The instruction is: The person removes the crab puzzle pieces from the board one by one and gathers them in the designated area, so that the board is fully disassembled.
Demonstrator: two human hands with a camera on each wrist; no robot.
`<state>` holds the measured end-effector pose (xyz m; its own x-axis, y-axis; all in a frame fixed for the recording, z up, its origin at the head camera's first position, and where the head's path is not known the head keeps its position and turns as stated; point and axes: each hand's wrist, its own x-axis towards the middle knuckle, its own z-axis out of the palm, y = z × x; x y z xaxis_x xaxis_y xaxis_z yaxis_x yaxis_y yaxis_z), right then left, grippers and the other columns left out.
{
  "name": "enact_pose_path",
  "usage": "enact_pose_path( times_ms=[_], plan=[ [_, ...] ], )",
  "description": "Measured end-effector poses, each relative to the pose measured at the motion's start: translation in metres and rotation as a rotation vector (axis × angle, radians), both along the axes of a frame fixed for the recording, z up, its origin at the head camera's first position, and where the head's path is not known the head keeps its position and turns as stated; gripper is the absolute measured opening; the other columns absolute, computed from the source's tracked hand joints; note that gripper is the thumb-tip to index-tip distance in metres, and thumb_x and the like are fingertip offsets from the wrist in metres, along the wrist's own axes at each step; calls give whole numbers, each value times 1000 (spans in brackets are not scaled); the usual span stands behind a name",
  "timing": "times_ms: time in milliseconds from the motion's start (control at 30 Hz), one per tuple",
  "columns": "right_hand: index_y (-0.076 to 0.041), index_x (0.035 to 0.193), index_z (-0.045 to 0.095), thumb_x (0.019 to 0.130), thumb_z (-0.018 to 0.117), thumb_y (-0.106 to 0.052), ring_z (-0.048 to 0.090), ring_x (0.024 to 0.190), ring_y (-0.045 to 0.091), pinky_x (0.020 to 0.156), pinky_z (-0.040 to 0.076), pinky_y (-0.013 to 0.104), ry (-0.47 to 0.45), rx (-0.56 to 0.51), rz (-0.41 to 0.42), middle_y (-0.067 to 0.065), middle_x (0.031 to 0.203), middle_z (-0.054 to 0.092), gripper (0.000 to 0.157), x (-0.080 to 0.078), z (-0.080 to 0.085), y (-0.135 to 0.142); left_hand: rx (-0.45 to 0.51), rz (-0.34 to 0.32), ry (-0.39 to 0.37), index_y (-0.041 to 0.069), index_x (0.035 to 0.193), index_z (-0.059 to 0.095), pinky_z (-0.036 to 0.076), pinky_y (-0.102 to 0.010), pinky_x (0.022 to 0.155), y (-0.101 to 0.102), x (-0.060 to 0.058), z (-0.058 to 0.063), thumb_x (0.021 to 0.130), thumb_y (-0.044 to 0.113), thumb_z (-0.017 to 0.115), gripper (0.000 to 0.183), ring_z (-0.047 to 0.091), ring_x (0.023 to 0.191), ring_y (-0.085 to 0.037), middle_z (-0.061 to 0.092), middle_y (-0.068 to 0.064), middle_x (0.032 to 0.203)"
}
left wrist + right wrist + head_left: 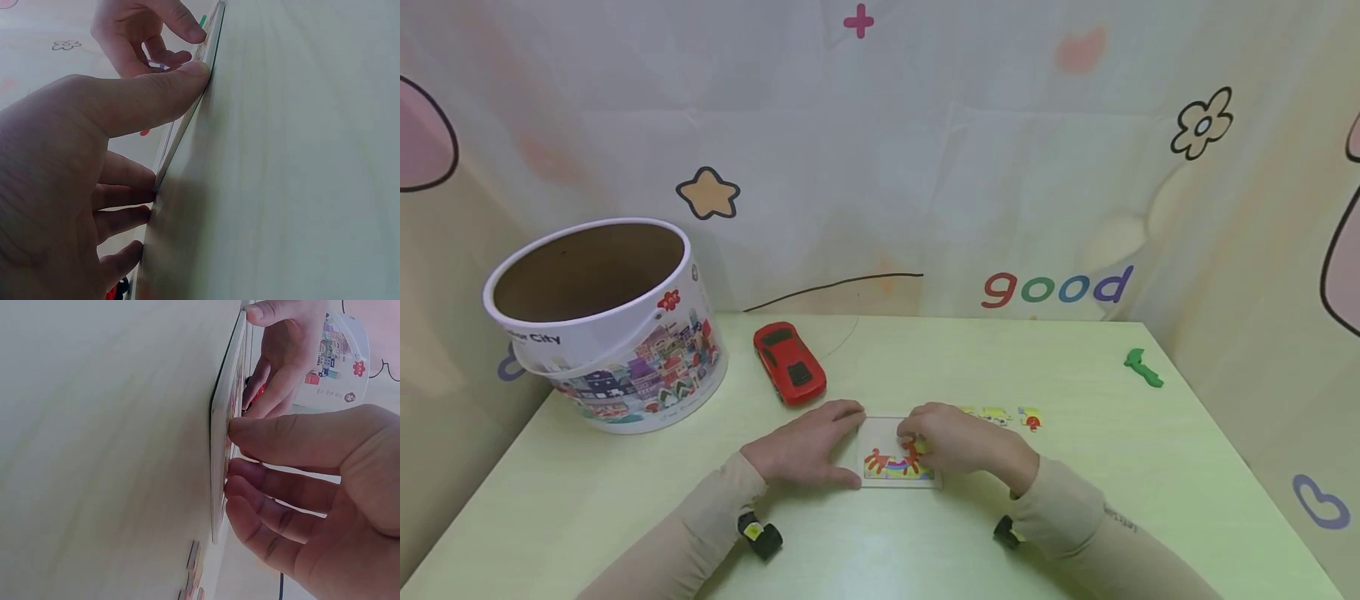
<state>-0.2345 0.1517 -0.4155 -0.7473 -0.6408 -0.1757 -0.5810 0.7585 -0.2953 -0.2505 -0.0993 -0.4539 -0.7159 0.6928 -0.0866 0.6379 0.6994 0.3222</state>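
Observation:
A small white puzzle board lies flat on the table, with colourful puzzle pieces in its near part. My left hand steadies the board's left edge, its fingers extended and the thumb at the near corner. The left wrist view shows that thumb pressing the board's rim. Over the board's right half, my right hand pinches a puzzle piece against the surface, largely covered by its fingers. In the right wrist view, the thumb and bent fingertips meet the board's top.
Several loose puzzle pieces lie beyond the right hand. A red toy car stands behind the left hand, near a large white bucket at the left. A green toy lies near the table's right edge, and a patterned curtain hangs behind.

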Motion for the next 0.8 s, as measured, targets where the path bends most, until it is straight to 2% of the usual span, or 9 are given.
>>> enact_pose_path(
  times_ms=[400, 800],
  plan=[
    [-18, 111, 71, 84, 77, -18, 55, 103, 13, 95, 52, 31, 33, 13, 24, -5, 110, 64, 28, 0, -4, 1, 2, 7, -11, 10, 148, 41, 37, -38, 114, 0, 2, 0, 77, 58, 74, 91, 38, 138, -21, 35, -4, 153],
    [-18, 109, 71, 85, 75, -13, 54, 104, 14, 97, 51, 33, 49, 12, 7, -4, 110, 64, 26, 3, -1, 0, 28, -19, 29, 8, 146, 43, 38, -37, 113, -1, 1, 0, 78, 56, 74, 89, 40, 136, -21, 38, -5, 150]
  ],
)
